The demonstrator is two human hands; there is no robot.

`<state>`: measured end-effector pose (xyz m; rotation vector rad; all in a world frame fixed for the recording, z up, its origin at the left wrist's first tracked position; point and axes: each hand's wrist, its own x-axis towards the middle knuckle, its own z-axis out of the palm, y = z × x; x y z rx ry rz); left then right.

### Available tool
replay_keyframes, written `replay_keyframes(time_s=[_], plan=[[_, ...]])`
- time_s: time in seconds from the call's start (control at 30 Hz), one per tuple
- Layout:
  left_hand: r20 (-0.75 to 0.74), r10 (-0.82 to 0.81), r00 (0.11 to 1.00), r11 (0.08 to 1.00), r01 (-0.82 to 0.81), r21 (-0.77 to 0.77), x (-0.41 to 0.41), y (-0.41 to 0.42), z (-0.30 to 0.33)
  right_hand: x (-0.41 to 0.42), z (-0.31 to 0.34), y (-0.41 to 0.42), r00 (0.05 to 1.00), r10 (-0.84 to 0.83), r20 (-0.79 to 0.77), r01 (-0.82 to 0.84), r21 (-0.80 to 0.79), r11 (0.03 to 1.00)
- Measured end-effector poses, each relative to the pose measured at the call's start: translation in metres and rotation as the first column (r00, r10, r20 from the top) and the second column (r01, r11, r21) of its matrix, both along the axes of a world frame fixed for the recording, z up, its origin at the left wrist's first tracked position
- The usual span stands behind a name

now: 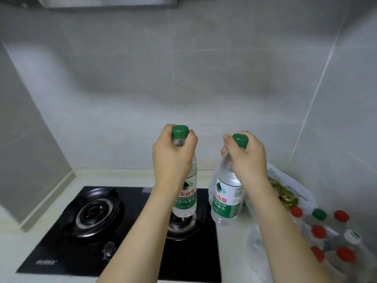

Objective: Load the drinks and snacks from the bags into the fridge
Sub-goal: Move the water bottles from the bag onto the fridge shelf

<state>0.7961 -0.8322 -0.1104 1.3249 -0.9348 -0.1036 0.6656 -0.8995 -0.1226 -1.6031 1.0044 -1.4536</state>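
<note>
- The left hand (173, 154) has its fingers curled tight round the neck of a green-capped water bottle (184, 193), just under the cap; the bottle hangs upright above the right burner (183, 223) of a black glass gas hob (130, 237).
- The right hand (244, 154) is clamped the same way on the neck of a second water bottle (225, 197); this one tilts a little and hangs over the hob's right edge and the pale countertop (232, 252).
- Further right on the countertop lies a clear plastic bag (295, 190) with more bottles (326, 233) inside, mostly red-capped, one green-capped; something greenish-gold lies behind them, too blurred to tell.
- The left burner (92, 213) carries a black pan support; a control knob (109, 249) sits at the hob's front.
- Grey wall tiles (183, 78) rise behind the counter and wrap both sides; the underside of a range hood (106, 2) shows at the top.
</note>
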Motion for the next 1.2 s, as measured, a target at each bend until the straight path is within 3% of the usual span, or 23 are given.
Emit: replay_keyframes(time_s=[0.57, 0.87, 1.2], plan=[[0.051, 0.372, 0.927, 0.927, -0.373, 0.025, 0.082, 0.104, -0.002, 0.125, -0.014, 0.054, 0.914, 0.406, 0.005, -0.406, 0.025, 0.913], [0.091, 0.651, 0.753, 0.757, -0.653, -0.01, 0.11, 0.162, -0.002, 0.185, -0.016, 0.089, 0.766, 0.641, -0.05, -0.641, 0.008, 0.767], [0.143, 0.823, 0.55, 0.556, -0.831, 0.001, 0.132, 0.262, -0.003, 0.24, -0.012, 0.175, 0.619, 0.78, -0.091, -0.784, -0.004, 0.621]])
